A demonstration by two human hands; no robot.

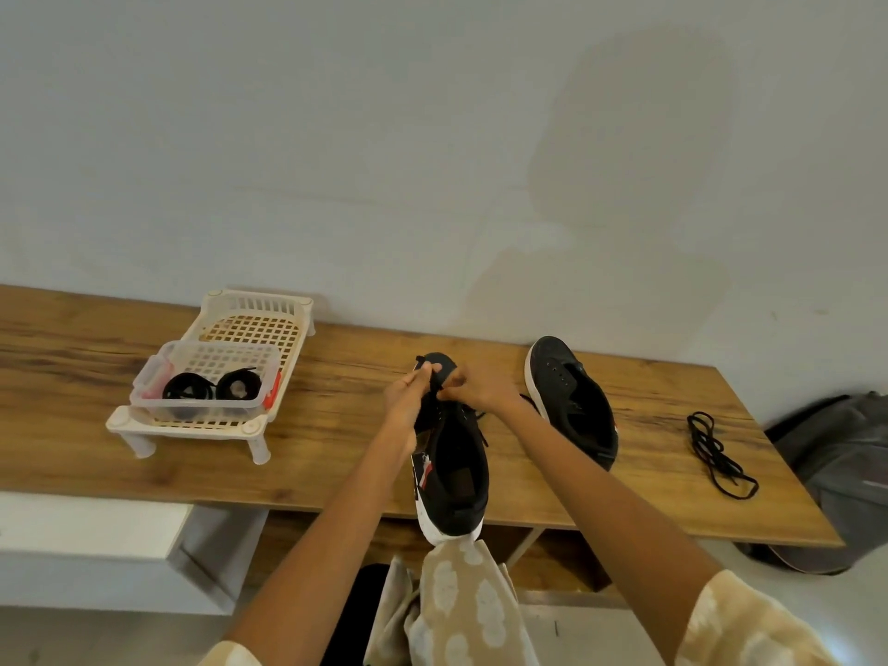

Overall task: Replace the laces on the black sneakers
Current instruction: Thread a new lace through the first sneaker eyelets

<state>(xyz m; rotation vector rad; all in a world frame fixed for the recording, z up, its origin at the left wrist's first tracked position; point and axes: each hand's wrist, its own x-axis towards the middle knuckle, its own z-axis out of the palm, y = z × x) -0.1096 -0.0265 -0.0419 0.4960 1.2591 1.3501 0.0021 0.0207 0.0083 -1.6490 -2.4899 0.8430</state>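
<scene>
Black white-soled sneaker (pixel 451 478) gripped by left hand (pixel 407 392); black lace (pixel 434 377) pinched by right hand (pixel 473 390); second black sneaker (pixel 572 396) laid on wooden bench (pixel 336 425)

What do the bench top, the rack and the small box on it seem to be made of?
Bench top: wood or wood-look laminate, matte, brown grain streaks.
Rack: cream plastic, moulded grid and stubby legs.
Small box: clear plastic, since the coiled laces show through it.
</scene>
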